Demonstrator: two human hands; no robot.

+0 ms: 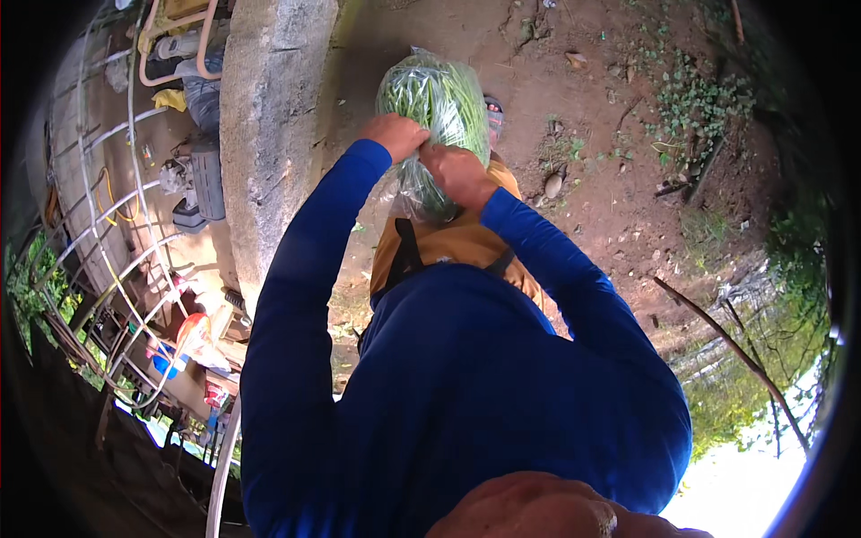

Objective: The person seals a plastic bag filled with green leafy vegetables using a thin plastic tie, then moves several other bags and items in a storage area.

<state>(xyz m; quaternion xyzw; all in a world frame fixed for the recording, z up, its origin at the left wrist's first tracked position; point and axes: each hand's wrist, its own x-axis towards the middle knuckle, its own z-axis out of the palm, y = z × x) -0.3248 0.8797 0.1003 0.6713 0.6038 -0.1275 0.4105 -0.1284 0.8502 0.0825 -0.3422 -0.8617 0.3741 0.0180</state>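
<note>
A clear plastic bag packed with long, thin green vegetables, perhaps string beans, is in front of my body. Its lower part hangs over my orange-brown trousers. My left hand is closed on the bag's near left side, fingers curled against the plastic. Close beside it, my right hand pinches the bag with bent fingers. The two hands almost meet at the middle of the bag. What exactly lies between the fingertips is too small to make out, though both grip the plastic.
A rough concrete ledge runs along my left. Beyond it are a metal-bar frame, a grey case and a tan tubular chair frame. Bare soil with weeds spreads to the right, where a thin branch slants.
</note>
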